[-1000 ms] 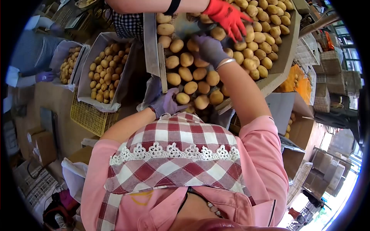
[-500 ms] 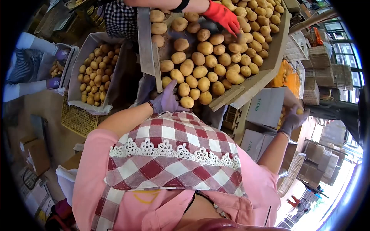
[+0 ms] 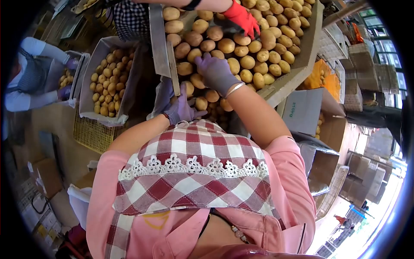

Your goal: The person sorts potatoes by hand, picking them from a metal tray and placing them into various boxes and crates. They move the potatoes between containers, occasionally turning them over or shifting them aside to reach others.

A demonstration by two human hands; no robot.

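Potatoes [image 3: 247,62] covered much of the tray [image 3: 307,58], packed closely at far right and reaching its near mouth. The right hand [image 3: 214,73], gloved and palm down, lay over potatoes at near left, fingers bent; whether it pinched one could not be told. The left hand [image 3: 183,111], also gloved, stood at the mouth with thumb and fingers spread, just beside potatoes. A co-worker's red-gloved hand [image 3: 245,19] occupied the far side. A raised board [image 3: 172,69] bounded the left; the slanting right rim left the mouth open toward the wearer. Beyond lay a lined crate [image 3: 88,101] at left and a carton [image 3: 302,111] at right.
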